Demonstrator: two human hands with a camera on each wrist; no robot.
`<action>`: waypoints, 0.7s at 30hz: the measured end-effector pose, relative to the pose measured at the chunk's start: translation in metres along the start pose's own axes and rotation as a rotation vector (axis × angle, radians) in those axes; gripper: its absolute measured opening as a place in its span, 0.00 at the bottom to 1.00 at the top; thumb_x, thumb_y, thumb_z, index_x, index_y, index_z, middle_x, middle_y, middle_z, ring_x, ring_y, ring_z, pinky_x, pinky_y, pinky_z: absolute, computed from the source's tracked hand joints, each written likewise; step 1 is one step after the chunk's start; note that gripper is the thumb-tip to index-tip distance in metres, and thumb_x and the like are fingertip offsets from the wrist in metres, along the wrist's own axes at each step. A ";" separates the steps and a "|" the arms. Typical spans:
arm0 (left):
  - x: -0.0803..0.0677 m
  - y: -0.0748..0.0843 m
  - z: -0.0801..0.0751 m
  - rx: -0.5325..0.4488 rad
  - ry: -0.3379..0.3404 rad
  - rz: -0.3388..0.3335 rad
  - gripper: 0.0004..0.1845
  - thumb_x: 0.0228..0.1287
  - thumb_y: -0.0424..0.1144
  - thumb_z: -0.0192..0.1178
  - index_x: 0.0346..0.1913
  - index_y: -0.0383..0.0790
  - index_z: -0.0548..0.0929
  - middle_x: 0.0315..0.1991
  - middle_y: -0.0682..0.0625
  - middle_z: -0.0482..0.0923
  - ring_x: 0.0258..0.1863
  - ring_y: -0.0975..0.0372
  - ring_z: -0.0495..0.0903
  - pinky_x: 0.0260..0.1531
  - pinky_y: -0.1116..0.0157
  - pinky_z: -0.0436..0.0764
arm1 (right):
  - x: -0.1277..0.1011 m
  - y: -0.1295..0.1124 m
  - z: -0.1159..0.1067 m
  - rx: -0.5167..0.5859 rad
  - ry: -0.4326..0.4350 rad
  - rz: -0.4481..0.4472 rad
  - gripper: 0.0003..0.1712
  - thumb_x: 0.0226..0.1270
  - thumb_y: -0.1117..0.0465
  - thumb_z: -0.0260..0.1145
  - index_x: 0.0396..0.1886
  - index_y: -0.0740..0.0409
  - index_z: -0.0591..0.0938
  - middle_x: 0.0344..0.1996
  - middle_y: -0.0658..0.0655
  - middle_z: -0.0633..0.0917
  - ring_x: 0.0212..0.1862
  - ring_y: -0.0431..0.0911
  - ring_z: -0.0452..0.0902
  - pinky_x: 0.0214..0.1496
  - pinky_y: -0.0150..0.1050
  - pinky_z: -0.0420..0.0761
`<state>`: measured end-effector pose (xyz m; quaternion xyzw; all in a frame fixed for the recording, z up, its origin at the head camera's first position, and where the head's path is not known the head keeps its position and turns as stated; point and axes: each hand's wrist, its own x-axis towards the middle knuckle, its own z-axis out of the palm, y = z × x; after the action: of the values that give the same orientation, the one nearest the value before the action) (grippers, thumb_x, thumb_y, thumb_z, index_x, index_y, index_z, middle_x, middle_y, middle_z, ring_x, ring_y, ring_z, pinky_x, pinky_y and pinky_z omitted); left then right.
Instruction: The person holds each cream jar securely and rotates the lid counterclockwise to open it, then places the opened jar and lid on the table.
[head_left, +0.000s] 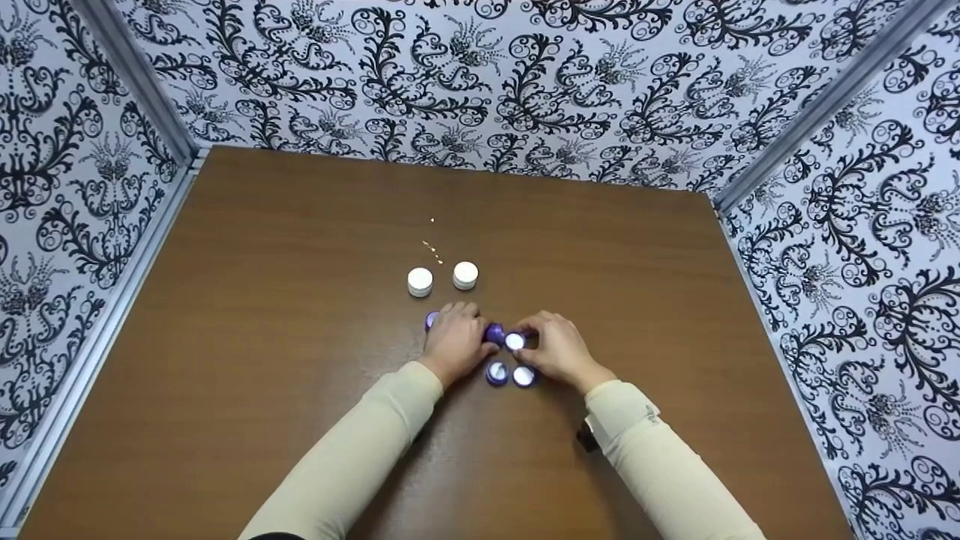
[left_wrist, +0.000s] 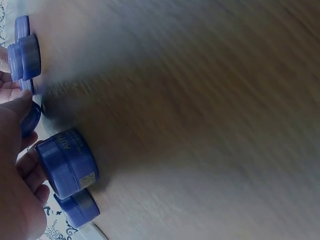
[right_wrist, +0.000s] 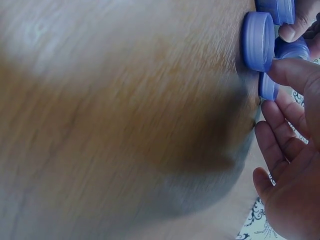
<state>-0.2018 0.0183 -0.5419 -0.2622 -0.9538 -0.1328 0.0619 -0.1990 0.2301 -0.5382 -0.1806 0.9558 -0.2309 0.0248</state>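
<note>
In the head view, my left hand grips a tilted purple jar between thumb and fingers. Close on its right, my right hand pinches a small round purple lid, its white inside facing up. Nearer to me, an uncovered purple jar stands next to another purple lid, which also shows white inside. The left wrist view has a larger purple jar with gold lettering beside the left fingers, and a smaller purple jar past it. Both are largely covered by the hand in the head view.
Two white-capped jars, a left one and a right one, stand beyond the hands. Small pale flecks lie on the brown table behind them. Patterned walls enclose its back and sides.
</note>
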 end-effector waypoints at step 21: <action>0.002 -0.002 -0.001 0.070 -0.071 -0.067 0.23 0.56 0.58 0.68 0.42 0.41 0.88 0.41 0.46 0.77 0.47 0.51 0.76 0.53 0.56 0.72 | 0.000 0.001 -0.001 0.005 -0.020 -0.006 0.20 0.53 0.56 0.77 0.47 0.54 0.87 0.42 0.51 0.84 0.47 0.49 0.76 0.55 0.50 0.71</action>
<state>-0.2041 0.0169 -0.5406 -0.2325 -0.9677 -0.0919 0.0328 -0.1995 0.2310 -0.5378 -0.1854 0.9543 -0.2317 0.0341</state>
